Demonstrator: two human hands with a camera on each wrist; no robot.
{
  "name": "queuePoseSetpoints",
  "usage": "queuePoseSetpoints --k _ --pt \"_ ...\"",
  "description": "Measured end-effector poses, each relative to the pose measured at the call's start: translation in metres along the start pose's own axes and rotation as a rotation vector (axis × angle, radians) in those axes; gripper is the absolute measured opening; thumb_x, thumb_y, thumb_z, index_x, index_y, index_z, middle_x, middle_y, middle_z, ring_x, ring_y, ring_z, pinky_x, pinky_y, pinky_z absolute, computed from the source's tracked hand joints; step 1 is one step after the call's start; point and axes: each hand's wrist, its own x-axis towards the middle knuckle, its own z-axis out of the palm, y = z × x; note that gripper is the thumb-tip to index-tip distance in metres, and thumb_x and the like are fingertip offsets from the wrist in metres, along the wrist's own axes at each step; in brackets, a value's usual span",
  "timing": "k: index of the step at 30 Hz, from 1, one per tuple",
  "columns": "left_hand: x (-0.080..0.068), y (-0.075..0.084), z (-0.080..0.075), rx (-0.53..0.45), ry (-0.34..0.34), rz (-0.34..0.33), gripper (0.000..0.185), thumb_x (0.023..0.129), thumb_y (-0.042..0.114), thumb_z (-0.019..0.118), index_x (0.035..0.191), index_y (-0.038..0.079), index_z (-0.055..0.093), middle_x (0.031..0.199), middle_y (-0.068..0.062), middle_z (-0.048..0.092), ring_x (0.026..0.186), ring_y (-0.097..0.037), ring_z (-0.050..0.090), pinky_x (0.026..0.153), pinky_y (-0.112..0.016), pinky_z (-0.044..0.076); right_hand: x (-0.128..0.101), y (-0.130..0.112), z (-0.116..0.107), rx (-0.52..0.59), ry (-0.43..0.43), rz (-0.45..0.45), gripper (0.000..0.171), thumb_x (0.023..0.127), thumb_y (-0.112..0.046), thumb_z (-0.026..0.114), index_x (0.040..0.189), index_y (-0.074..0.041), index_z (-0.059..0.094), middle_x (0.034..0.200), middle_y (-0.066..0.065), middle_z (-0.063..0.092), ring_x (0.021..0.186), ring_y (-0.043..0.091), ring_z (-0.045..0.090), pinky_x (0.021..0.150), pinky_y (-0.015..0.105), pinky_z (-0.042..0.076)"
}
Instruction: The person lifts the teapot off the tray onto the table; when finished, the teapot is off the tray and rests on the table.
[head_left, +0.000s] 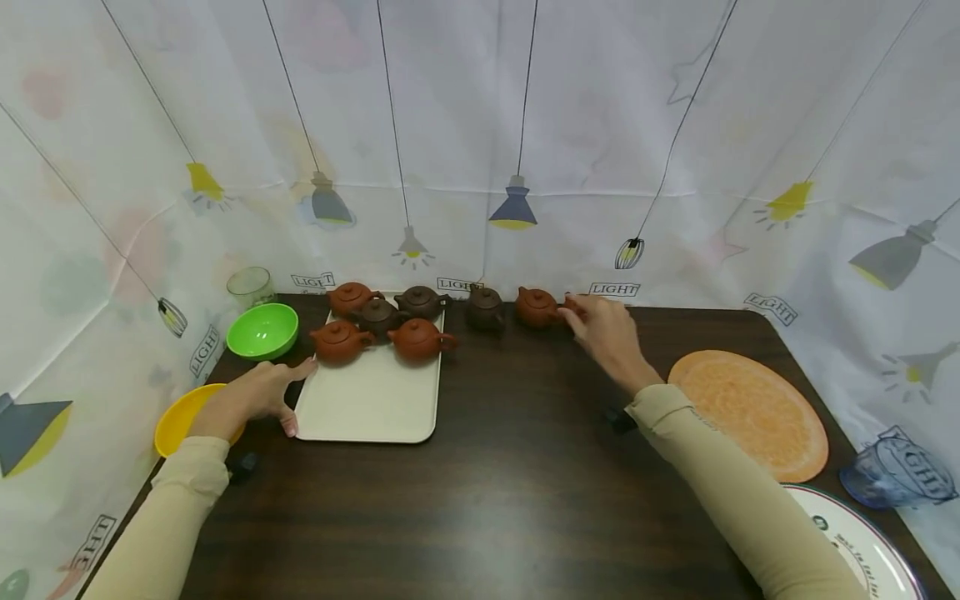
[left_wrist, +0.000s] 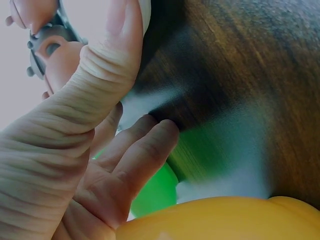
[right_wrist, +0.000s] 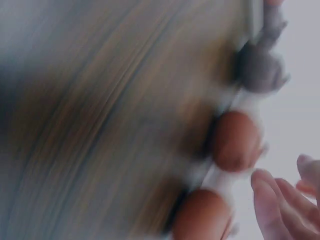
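Observation:
My left hand [head_left: 251, 400] is spread beside the cream tray [head_left: 367, 408], thumb by its near left corner and index finger by its left edge. In the left wrist view its other fingers [left_wrist: 145, 150] stretch loosely over the table. On the tray's far half stand several small teapots, such as a reddish-brown teapot [head_left: 339, 342] and a dark brown teapot [head_left: 378, 317]. To the tray's right are another dark teapot [head_left: 485, 310] and a reddish teapot [head_left: 536, 307]. Over the right end of this row is my right hand [head_left: 606, 333], fingers slightly bent, partly hiding another reddish teapot [right_wrist: 202, 215].
At the left stand a green bowl [head_left: 262, 332], a yellow bowl [head_left: 180, 417] and a clear glass [head_left: 251, 286]. On the right lie a round orange-tan mat [head_left: 750, 412], a white plate [head_left: 862, 542] and a bluish glass [head_left: 896, 475]. Printed curtains [head_left: 450, 100] border the dark table [head_left: 480, 517].

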Motion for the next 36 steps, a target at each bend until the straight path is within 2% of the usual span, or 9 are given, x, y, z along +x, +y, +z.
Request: queuePoseSetpoints --k 4,7,11,13,18,23,28,31,36 --pt "-0.003 -0.004 0.0 0.002 -0.002 -0.008 0.126 0.07 0.042 0.097 0.167 -0.001 0.029 0.097 -0.01 0.071 0.089 -0.03 0.053 0.085 -0.042 0.049 0.011 -0.048 0.029 0.334 -0.173 0.045 0.032 0.106 -0.025 0.07 0.128 -0.004 0.078 0.085 0.019 0.081 0.059 0.027 0.075 0.055 0.036 0.06" --pt "-0.003 -0.002 0.0 -0.01 0.005 -0.003 0.125 0.071 0.041 0.098 0.167 0.0 0.029 0.092 -0.008 0.068 0.087 -0.029 0.052 0.083 -0.04 0.049 0.017 -0.073 0.056 0.469 -0.253 0.057 0.031 0.106 -0.023 0.069 0.129 -0.004 0.077 0.103 0.018 0.081 0.072 0.033 0.079 0.06 0.037 0.063" --pt "0.001 0.002 0.0 -0.021 0.008 0.005 0.123 0.072 0.039 0.097 0.168 0.001 0.029 0.079 -0.001 0.054 0.082 -0.025 0.05 0.079 -0.036 0.046 0.017 -0.094 0.09 0.455 -0.294 -0.001 0.034 0.104 -0.016 0.072 0.134 0.0 0.074 0.124 0.019 0.075 0.077 0.029 0.08 0.061 0.028 0.062" --pt "0.003 0.004 0.001 -0.018 0.012 0.012 0.122 0.073 0.038 0.096 0.168 0.001 0.028 0.075 -0.001 0.049 0.079 -0.024 0.049 0.078 -0.036 0.045 0.015 -0.1 0.1 0.417 -0.3 -0.018 0.034 0.104 -0.015 0.071 0.135 -0.001 0.073 0.121 0.019 0.075 0.074 0.026 0.079 0.062 0.024 0.06" --pt "0.006 0.007 0.002 -0.002 0.018 0.022 0.122 0.073 0.039 0.097 0.168 0.001 0.029 0.078 -0.003 0.058 0.084 -0.027 0.051 0.082 -0.039 0.047 0.009 -0.107 0.113 0.365 -0.27 -0.043 0.028 0.106 -0.014 0.067 0.129 -0.003 0.077 0.109 0.018 0.075 0.074 0.022 0.078 0.067 0.022 0.061" --pt "0.004 0.006 0.005 -0.025 -0.004 -0.003 0.123 0.073 0.039 0.097 0.168 0.001 0.029 0.089 -0.004 0.067 0.095 -0.031 0.054 0.087 -0.042 0.048 0.007 -0.109 0.117 0.366 -0.245 -0.09 0.025 0.107 -0.014 0.066 0.123 -0.002 0.08 0.105 0.018 0.077 0.079 0.023 0.08 0.072 0.024 0.063" --pt "0.001 0.002 0.008 -0.033 -0.001 -0.011 0.124 0.072 0.041 0.097 0.168 0.001 0.029 0.088 -0.006 0.066 0.091 -0.03 0.054 0.085 -0.041 0.049 0.006 -0.11 0.112 0.394 -0.217 -0.103 0.024 0.106 -0.014 0.067 0.121 -0.001 0.081 0.105 0.017 0.079 0.078 0.02 0.081 0.072 0.023 0.063" --pt "-0.001 0.001 0.006 -0.037 0.002 -0.013 0.124 0.072 0.042 0.097 0.168 0.001 0.029 0.088 -0.006 0.066 0.089 -0.028 0.054 0.082 -0.039 0.048 0.008 -0.107 0.094 0.382 -0.168 -0.109 0.023 0.106 -0.014 0.068 0.119 -0.002 0.082 0.103 0.015 0.08 0.077 0.019 0.081 0.072 0.028 0.064" --pt "-0.002 -0.001 0.001 -0.025 0.006 -0.007 0.123 0.072 0.041 0.097 0.167 0.001 0.03 0.081 -0.003 0.059 0.085 -0.027 0.053 0.08 -0.037 0.047 0.011 -0.087 0.041 0.325 -0.034 -0.092 0.023 0.104 -0.014 0.071 0.12 -0.002 0.081 0.106 0.018 0.081 0.079 0.026 0.081 0.078 0.045 0.064"
